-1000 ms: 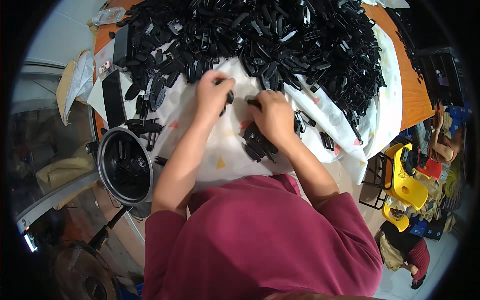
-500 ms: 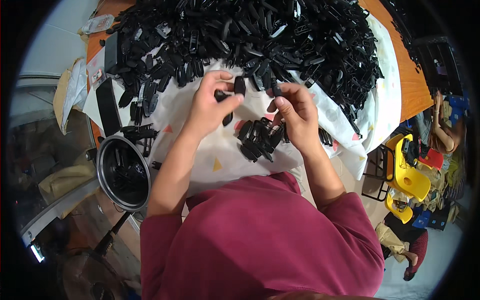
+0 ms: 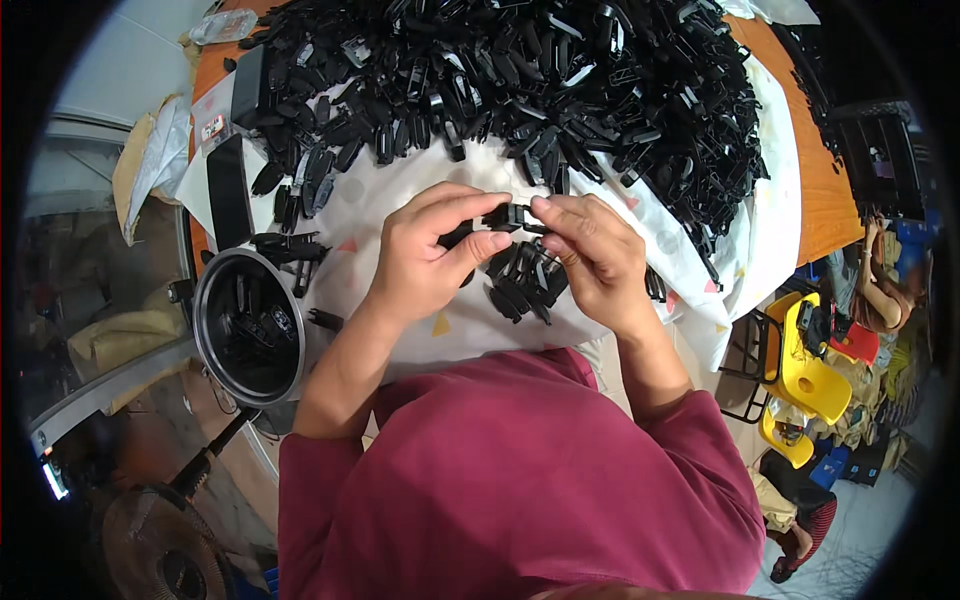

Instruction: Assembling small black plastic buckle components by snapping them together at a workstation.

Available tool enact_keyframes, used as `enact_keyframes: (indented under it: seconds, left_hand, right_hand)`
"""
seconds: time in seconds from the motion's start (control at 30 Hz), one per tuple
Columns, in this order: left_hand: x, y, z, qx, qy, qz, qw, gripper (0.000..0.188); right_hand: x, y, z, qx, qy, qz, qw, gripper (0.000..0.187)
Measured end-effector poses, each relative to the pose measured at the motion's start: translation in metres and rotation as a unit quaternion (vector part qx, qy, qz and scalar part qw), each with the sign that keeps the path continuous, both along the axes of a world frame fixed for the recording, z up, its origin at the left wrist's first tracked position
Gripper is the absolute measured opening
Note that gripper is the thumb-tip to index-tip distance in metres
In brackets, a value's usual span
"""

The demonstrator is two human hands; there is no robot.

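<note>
My left hand (image 3: 425, 245) pinches one end of a small black plastic piece (image 3: 512, 218) between thumb and fingers, and another dark piece shows against its palm. On the other side, my right hand (image 3: 598, 250) grips a thin, frame-like black part (image 3: 535, 222) that meets the left hand's piece. Fingertips partly cover where the two join. Below the hands, a small cluster of similar black pieces (image 3: 520, 290) lies on the white patterned cloth (image 3: 400, 345). Beyond them spreads a large heap of black plastic pieces (image 3: 500, 70).
A metal-rimmed pot (image 3: 203, 330) with black pieces inside stands at the left. Near it lie a black phone-like slab (image 3: 227, 190) and a dark box (image 3: 250, 85). A fan (image 3: 165, 545) is at lower left. Yellow chairs (image 3: 815, 370) and another person (image 3: 880, 290) are at right.
Both hands have come together, so the piece in the left and the part in the right now meet. The left-hand piece has turned from upright to sideways. The whole view has shifted slightly.
</note>
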State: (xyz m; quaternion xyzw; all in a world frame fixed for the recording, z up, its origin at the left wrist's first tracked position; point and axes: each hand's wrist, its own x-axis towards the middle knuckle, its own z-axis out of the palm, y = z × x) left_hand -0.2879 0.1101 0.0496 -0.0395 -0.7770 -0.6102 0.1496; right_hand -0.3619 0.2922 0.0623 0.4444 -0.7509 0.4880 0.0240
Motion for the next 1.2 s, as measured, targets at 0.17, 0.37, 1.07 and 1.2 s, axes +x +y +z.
enact_keyframes:
  seconds: [0.17,0.37,1.07,1.2]
  left_hand:
    - [0.001,0.003,-0.015,0.016,0.060,-0.041,0.997,0.026]
    - [0.004,0.031,-0.017,0.337,-0.102,0.041,0.935,0.028]
    - [0.102,-0.101,0.000,-0.611,-0.139,0.392,0.674,0.056]
    - [0.011,-0.020,-0.023,-0.305,-0.052,0.225,0.924,0.015]
  right_hand:
    - [0.008,-0.003,-0.003,-0.004,-0.019,0.008,1.000,0.031]
    - [0.028,-0.019,-0.017,0.030,0.132,-0.107,0.985,0.041]
    - [-0.023,0.061,-0.048,0.392,-0.083,-0.241,0.884,0.021]
    - [-0.022,0.048,-0.055,0.400,-0.123,-0.238,0.876,0.019]
